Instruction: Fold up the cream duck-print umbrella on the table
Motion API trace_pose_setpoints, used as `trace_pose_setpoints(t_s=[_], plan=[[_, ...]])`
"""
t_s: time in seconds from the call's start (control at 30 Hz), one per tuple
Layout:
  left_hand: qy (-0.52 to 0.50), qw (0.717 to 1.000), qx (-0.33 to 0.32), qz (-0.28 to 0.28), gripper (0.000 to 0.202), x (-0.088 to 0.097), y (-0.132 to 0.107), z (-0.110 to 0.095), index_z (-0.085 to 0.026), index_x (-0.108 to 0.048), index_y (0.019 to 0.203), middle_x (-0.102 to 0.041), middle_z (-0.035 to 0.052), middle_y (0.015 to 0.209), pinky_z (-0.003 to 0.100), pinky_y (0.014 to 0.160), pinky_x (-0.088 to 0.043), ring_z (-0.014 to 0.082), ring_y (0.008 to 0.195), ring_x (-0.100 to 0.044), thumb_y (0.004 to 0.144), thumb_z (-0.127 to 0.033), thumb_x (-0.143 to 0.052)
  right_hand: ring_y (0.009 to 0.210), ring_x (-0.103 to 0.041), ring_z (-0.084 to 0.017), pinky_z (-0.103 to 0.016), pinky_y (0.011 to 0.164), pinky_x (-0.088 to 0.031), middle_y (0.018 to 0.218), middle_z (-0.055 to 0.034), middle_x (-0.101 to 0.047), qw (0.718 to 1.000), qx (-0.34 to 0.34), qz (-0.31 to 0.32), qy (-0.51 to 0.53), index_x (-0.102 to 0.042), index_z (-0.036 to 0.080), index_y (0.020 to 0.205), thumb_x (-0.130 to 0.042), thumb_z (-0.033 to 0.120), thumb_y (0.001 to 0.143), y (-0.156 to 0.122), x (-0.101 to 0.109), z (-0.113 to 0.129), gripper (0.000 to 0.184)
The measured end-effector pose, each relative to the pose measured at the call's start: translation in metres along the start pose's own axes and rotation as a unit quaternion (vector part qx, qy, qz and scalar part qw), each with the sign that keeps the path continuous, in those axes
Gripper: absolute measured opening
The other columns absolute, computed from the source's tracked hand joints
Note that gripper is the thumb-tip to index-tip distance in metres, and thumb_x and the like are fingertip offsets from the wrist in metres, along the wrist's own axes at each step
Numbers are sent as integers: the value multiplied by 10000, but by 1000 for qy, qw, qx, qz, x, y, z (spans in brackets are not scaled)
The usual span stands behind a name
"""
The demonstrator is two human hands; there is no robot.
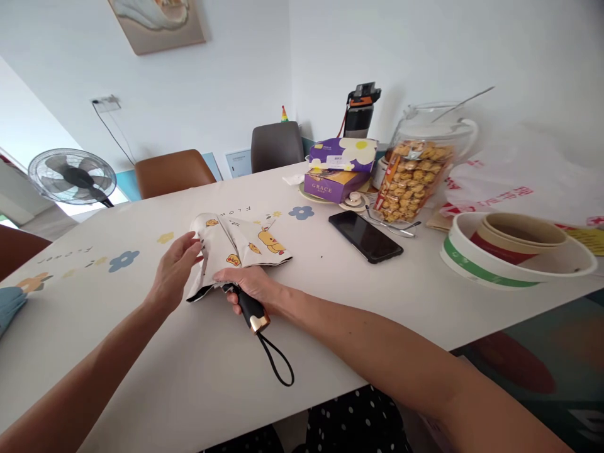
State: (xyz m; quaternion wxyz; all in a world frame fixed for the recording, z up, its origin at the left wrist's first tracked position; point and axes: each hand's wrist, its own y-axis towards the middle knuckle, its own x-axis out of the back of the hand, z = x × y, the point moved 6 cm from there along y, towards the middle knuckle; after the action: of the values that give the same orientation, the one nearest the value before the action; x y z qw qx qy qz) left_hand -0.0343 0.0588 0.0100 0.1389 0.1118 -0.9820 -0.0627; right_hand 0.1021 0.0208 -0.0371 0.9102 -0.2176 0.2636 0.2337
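Note:
A folded white umbrella (236, 242) printed with yellow ducks lies on the table in front of me. My right hand (250, 283) is closed around its black handle (252, 311), which ends in a gold cap and a black wrist loop (278, 365). My left hand (174, 270) pinches the loose canopy fabric at the umbrella's left side, fingers curled on the cloth.
A black phone (365, 236) lies to the right. Behind it stand a purple box (337, 170), a jar of snacks (415, 173), a dark bottle (358, 113) and paper bowls (514, 251). Chairs (172, 170) and a fan (70, 176) stand beyond the white table (141, 352).

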Motion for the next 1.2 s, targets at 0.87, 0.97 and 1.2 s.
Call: trace_pose_setpoints(t_s=[0.87, 0.97, 1.2], plan=[[-200, 962, 181, 53, 449, -32, 23, 8, -191, -576, 964, -628, 77, 766, 335, 633, -508, 232, 758, -607, 741, -571, -489, 383, -369, -64, -196, 339, -372, 501, 57, -421, 995, -44, 77, -36, -458, 177, 661, -660, 333, 660, -5, -12, -6, 255], [-214, 953, 195, 89, 490, -48, 11, 15, -200, -566, 943, -618, 60, 725, 324, 595, -489, 228, 729, -602, 755, -625, -408, 403, -368, -52, -183, 333, -364, 554, 49, -424, 999, -4, 53, 2, -464, 165, 662, -678, 318, 652, -4, -10, 5, 263], [-202, 958, 197, 58, 200, -47, 9, 25, -198, -480, 683, -431, -20, 511, 270, 405, -365, 131, 440, -444, 715, -388, -535, 406, -379, -46, -183, 330, -364, 592, 43, -435, 998, 8, 55, 18, -471, 156, 685, -688, 316, 648, -8, -12, 14, 272]])
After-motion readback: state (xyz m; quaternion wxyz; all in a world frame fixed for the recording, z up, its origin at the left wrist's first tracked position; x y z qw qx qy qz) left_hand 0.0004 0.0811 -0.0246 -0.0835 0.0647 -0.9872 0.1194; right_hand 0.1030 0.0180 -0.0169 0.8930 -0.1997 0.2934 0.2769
